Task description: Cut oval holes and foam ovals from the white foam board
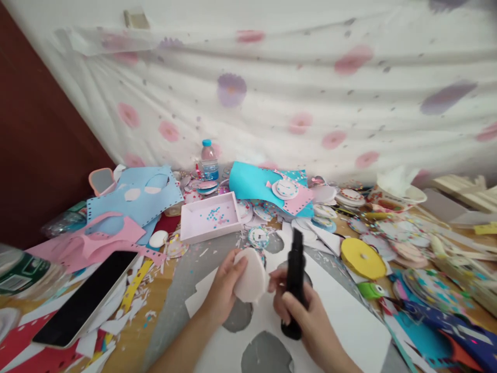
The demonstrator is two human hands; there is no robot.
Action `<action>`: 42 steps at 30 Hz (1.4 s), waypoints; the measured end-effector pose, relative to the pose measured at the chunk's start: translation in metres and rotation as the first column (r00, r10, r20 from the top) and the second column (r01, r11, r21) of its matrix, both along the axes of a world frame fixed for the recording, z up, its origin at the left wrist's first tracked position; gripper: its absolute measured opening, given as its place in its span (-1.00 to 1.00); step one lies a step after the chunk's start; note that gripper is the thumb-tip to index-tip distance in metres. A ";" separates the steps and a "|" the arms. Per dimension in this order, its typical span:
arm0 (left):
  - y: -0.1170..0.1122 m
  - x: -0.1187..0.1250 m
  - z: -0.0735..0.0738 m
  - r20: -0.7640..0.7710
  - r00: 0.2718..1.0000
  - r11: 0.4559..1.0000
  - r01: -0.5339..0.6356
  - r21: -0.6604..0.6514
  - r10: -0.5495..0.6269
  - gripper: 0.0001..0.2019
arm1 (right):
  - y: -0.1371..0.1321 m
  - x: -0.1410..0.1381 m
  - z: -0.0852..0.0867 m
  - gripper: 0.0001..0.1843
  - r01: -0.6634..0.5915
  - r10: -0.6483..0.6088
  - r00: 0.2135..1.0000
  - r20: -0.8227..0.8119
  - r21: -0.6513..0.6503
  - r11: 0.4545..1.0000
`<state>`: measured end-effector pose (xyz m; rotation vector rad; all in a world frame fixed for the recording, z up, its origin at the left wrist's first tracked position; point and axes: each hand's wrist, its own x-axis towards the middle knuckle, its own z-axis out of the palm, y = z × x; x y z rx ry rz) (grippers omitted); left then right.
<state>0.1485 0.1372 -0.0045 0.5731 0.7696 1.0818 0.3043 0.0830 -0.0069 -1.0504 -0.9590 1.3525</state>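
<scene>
In my left hand (225,282) is a white, round foam piece (249,275), pinched between thumb and fingers and tilted up. A long black hand tool (295,274) stands upright in my right hand (301,308), with the fingers wrapped around it; its exact kind is unclear. The two hands are close together, and the right fingertips come near the edge of the foam. Under both lies a white sheet (341,311) with round cut-outs, through which the grey mat (166,321) shows.
A shallow pink tray (207,234) holds small blue and pink dots. Around it lie blue foam sheets (120,199), pink foam (104,233), decorated discs (258,237), and a yellow round case (363,258). A phone (87,298) rests at left; a small bottle (209,160) stands behind.
</scene>
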 end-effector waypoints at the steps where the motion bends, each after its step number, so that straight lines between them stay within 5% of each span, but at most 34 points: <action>1: 0.000 -0.001 0.001 -0.036 0.999 1.000 0.000 0.028 0.001 -0.70 | -0.002 -0.006 0.002 -0.46 -0.046 0.045 0.999 -0.019 -0.041 0.998; 5: -0.002 -0.005 0.005 -0.128 0.992 0.994 0.020 0.108 -0.006 -0.68 | -0.001 -0.009 0.008 -0.52 -0.059 0.058 0.998 -0.012 -0.152 0.987; 12: 0.000 -0.009 0.004 -0.305 0.952 0.950 0.125 0.285 -0.033 -0.52 | 0.012 0.007 0.005 -0.57 -0.028 0.024 0.998 -0.050 -0.082 0.996; 19: -0.010 -0.013 0.007 -0.640 0.768 0.827 0.368 0.426 -0.012 -0.02 | 0.007 -0.002 -0.004 -0.55 -0.121 0.094 0.976 -0.196 -0.130 0.984; 22: -0.012 -0.012 0.004 -0.679 0.734 0.820 0.385 0.423 0.006 -0.10 | 0.005 -0.003 -0.001 -0.57 -0.160 0.111 0.937 -0.331 -0.125 0.979; 27: -0.013 -0.009 0.002 -0.621 0.762 0.818 0.229 0.528 0.187 -0.27 | 0.005 -0.001 0.003 -0.64 -0.134 0.087 0.914 -0.395 -0.094 0.987; 35: -0.011 -0.009 0.006 -0.768 0.511 0.593 0.500 0.630 0.385 -0.27 | 0.003 -0.007 -0.003 -0.65 -0.153 0.128 0.976 -0.175 -0.136 0.979; 42: -0.008 -0.009 0.002 -0.814 0.389 0.543 0.609 0.579 0.432 -0.36 | 0.006 -0.004 -0.005 -0.63 -0.177 0.149 0.969 -0.194 -0.133 0.975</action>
